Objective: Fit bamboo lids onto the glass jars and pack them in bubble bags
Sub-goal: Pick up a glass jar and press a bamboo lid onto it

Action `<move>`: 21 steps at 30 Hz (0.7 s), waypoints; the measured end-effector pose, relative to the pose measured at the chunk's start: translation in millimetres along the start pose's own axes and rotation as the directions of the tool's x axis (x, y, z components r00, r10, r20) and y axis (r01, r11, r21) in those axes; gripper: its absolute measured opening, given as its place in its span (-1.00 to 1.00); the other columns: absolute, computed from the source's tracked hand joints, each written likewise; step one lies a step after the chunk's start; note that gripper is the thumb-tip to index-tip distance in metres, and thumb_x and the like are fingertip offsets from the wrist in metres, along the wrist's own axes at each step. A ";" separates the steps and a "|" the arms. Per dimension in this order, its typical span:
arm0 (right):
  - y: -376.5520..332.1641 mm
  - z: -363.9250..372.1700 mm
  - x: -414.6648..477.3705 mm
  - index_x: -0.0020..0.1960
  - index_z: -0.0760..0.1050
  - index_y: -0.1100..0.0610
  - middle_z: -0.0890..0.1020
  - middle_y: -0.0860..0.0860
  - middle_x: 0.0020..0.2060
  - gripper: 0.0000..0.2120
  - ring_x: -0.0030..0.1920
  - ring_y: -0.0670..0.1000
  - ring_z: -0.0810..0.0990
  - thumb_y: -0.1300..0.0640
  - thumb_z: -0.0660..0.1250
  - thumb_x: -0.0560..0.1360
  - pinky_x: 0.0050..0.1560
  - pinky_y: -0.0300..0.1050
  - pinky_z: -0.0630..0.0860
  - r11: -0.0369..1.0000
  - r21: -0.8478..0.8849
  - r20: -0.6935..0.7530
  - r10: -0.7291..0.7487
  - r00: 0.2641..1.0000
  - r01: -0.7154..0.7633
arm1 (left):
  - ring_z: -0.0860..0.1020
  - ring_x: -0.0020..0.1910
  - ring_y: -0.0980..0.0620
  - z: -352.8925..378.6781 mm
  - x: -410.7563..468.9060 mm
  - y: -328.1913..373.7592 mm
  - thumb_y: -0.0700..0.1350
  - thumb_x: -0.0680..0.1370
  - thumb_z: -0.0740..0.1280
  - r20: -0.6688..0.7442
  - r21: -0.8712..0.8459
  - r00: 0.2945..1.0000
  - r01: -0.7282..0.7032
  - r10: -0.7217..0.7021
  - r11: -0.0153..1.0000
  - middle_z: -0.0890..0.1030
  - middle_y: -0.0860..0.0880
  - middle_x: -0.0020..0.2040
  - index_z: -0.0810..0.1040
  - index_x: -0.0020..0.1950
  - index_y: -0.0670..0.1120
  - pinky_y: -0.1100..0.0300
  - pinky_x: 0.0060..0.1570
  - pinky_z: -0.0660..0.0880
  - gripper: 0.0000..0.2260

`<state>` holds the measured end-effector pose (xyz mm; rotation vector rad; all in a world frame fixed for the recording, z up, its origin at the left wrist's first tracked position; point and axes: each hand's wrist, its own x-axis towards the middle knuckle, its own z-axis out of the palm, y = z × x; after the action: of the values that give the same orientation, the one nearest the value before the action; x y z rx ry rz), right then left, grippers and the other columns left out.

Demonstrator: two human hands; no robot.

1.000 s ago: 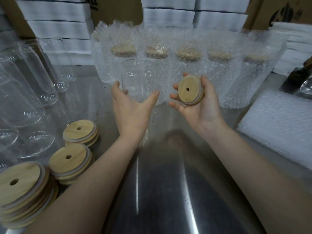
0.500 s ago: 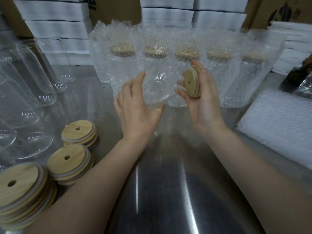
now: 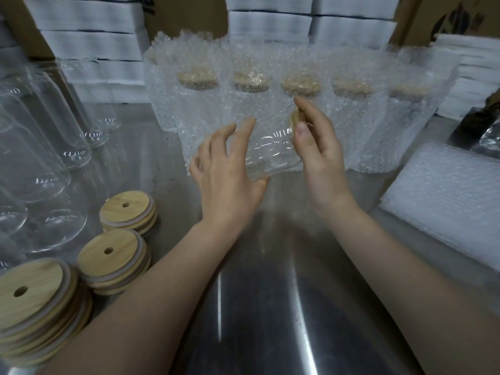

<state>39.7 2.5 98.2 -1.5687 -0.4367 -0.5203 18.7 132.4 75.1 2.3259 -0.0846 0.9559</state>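
Observation:
A clear glass jar lies tilted on its side between my hands, above the steel table. My left hand cups its base end, fingers spread around the glass. My right hand presses a round bamboo lid edge-on against the jar's mouth, and the palm hides most of the lid. Behind them stands a row of several lidded jars in bubble bags.
Three stacks of bamboo lids sit at the front left. Bare glass jars crowd the left side. Flat bubble bags are piled on the right. White boxes and cartons line the back.
The right hand turned the lid from face-up to edge-on and brought it left to the jar's mouth. The left hand tipped the jar onto its side.

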 end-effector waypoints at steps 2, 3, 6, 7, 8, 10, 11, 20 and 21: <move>-0.5 0.4 -0.4 0.34 0.38 -0.05 0.45 0.11 0.29 -0.66 0.37 0.06 0.42 0.03 0.20 0.57 0.45 0.16 0.32 1.000 -0.002 0.008 0.007 1.000 -0.007 | 0.31 0.40 -0.08 0.8 -0.1 -0.9 -0.07 0.32 0.53 -0.002 0.008 1.000 0.000 0.000 1.000 0.38 0.01 0.41 0.30 0.50 0.14 -0.11 0.36 0.22 -0.21; -0.9 0.5 -0.7 0.34 0.38 -0.05 0.45 0.10 0.29 -0.66 0.38 0.06 0.41 0.03 0.20 0.57 0.45 0.17 0.31 1.000 -0.006 0.008 0.008 1.000 -0.008 | 0.31 0.40 -0.07 1.3 -0.1 -1.3 -0.07 0.32 0.53 -0.005 0.009 1.000 -0.002 0.002 1.000 0.38 0.01 0.41 0.30 0.50 0.14 -0.10 0.35 0.21 -0.21; -2.5 0.7 -1.1 0.34 0.37 -0.05 0.44 0.08 0.27 -0.66 0.34 0.02 0.41 0.02 0.19 0.57 0.45 0.18 0.30 1.000 -0.008 0.011 0.012 1.000 -0.012 | 0.31 0.39 -0.08 2.2 -1.1 -1.5 -0.08 0.31 0.55 -0.017 0.007 1.000 -0.008 0.008 1.000 0.39 0.01 0.40 0.32 0.49 0.13 -0.09 0.33 0.21 -0.21; -3.0 0.9 -1.1 0.34 0.37 -0.06 0.44 0.07 0.26 -0.66 0.33 0.00 0.40 0.02 0.19 0.57 0.46 0.18 0.30 1.000 -0.007 0.015 0.014 1.000 -0.014 | 0.31 0.39 -0.07 2.3 -1.3 -1.7 -0.08 0.30 0.55 -0.020 0.004 1.000 -0.008 0.008 1.000 0.39 0.01 0.40 0.33 0.49 0.13 -0.09 0.32 0.21 -0.21; -3.3 1.1 -1.0 0.34 0.37 -0.07 0.43 0.06 0.26 -0.67 0.33 -0.01 0.40 0.02 0.18 0.57 0.46 0.17 0.30 1.000 -0.007 0.020 0.018 1.000 -0.018 | 0.31 0.39 -0.07 2.4 -1.4 -2.0 -0.09 0.30 0.54 -0.023 0.001 1.000 -0.007 0.007 1.000 0.40 0.01 0.39 0.33 0.49 0.12 -0.09 0.32 0.21 -0.21; -3.5 1.4 -1.1 0.35 0.36 -0.07 0.43 0.04 0.25 -0.66 0.33 0.00 0.40 0.01 0.18 0.57 0.46 0.16 0.30 1.000 -0.012 0.031 0.025 0.999 -0.025 | 0.30 0.38 -0.06 2.0 -0.7 -3.1 -0.09 0.30 0.54 -0.031 -0.002 1.000 -0.007 0.007 1.000 0.40 0.01 0.39 0.34 0.48 0.12 -0.08 0.31 0.21 -0.22; -3.4 1.3 -1.1 0.35 0.36 -0.06 0.44 0.04 0.25 -0.65 0.33 0.00 0.40 0.01 0.18 0.57 0.46 0.15 0.30 1.000 -0.013 0.035 0.026 0.999 -0.026 | 0.30 0.38 -0.06 1.8 -0.5 -3.3 -0.09 0.30 0.54 -0.038 -0.002 0.999 -0.008 0.008 1.000 0.41 0.01 0.38 0.34 0.48 0.12 -0.07 0.30 0.21 -0.22; -4.7 3.1 -2.3 0.36 0.34 -0.03 0.42 0.02 0.26 -0.64 0.33 -0.03 0.40 0.02 0.15 0.57 0.48 0.08 0.29 0.999 0.008 0.081 0.038 0.996 -0.039 | 0.32 0.36 -0.08 1.8 -0.5 -4.4 -0.13 0.27 0.55 -0.069 0.014 0.998 -0.015 0.016 1.000 0.44 -0.02 0.36 0.38 0.47 0.09 -0.08 0.26 0.22 -0.21; -5.0 3.5 -3.4 0.37 0.34 -0.03 0.42 0.01 0.27 -0.64 0.36 -0.02 0.39 0.02 0.14 0.58 0.48 0.06 0.29 0.999 0.003 0.084 0.035 0.996 -0.035 | 0.33 0.36 -0.08 1.7 -0.7 -4.1 -0.13 0.27 0.56 -0.069 0.018 0.997 -0.020 0.022 1.000 0.44 -0.02 0.36 0.38 0.47 0.08 -0.08 0.26 0.22 -0.21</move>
<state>34.3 6.5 100.2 -1.5954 -0.4732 -0.4276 20.3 134.7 71.7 2.3098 -0.0728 1.0503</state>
